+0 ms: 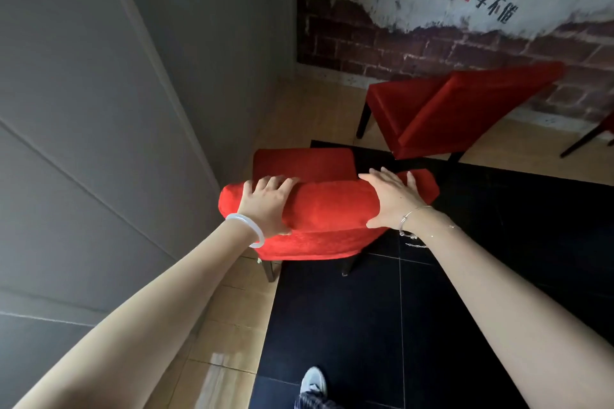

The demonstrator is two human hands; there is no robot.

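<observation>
A red upholstered chair stands in front of me with its padded backrest towards me and its seat beyond. My left hand grips the left part of the backrest top, fingers curled over the far side and thumb on the near side. My right hand grips the right part of the backrest the same way, fingers spread over the top and thumb underneath at the front. A white bangle sits on my left wrist and a thin silver bracelet on my right.
A grey panelled wall runs close along the chair's left side. A second red chair stands at the back right before a brick-patterned wall. Floor is tan tile at the left and black tile under me. My shoe shows below.
</observation>
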